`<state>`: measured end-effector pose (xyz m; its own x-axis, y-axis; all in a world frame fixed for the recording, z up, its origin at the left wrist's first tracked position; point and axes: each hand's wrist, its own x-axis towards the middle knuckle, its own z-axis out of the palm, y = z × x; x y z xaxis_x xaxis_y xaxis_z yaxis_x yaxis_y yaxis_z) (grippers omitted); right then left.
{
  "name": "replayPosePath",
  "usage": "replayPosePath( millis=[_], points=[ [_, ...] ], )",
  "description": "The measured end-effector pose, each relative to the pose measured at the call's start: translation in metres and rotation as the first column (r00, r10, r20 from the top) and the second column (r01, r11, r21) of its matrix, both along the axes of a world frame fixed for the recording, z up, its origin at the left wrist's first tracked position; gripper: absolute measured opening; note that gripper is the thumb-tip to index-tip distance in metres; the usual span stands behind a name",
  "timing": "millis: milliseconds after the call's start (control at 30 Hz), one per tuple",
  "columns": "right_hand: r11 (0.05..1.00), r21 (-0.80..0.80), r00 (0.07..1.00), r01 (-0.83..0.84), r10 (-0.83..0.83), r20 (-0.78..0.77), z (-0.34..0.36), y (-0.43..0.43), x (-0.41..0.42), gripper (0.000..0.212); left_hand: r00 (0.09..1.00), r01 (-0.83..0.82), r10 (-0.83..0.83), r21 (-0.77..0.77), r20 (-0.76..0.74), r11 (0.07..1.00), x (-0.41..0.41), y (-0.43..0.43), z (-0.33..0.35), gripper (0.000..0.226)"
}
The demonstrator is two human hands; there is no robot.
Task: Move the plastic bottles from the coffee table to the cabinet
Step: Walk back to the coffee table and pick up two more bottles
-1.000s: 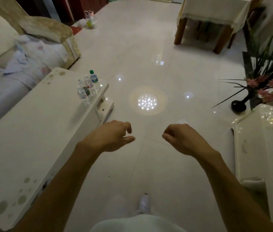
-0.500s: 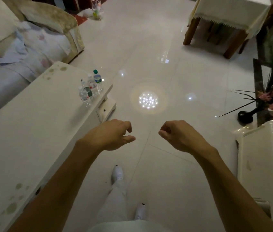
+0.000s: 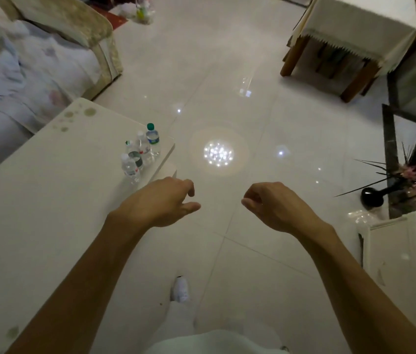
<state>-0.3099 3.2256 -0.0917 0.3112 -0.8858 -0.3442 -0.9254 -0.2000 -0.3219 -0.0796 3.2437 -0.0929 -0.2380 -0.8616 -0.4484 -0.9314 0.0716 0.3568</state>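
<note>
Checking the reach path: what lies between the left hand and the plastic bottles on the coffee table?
Nothing: in the head view only bare coffee table top separates the left hand from the plastic bottles.

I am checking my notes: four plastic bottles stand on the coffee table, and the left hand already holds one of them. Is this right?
Not quite. The head view shows the left hand empty, short of the bottles. All four stand on the coffee table.

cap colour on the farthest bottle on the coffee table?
Green cap on the clear plastic bottle, seen in the head view.
</note>
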Motion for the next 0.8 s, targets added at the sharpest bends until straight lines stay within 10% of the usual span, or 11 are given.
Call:
replayPosePath(
  millis=[800],
  points=[
    [0.993, -0.036, 0.993, -0.11, 0.112, 0.049, -0.011, -0.179, 0.005, 0.031, 0.99, -0.138, 0.138, 0.003, 0.026, 0.99, -0.009, -0.146, 0.005, 0.044]
  ],
)
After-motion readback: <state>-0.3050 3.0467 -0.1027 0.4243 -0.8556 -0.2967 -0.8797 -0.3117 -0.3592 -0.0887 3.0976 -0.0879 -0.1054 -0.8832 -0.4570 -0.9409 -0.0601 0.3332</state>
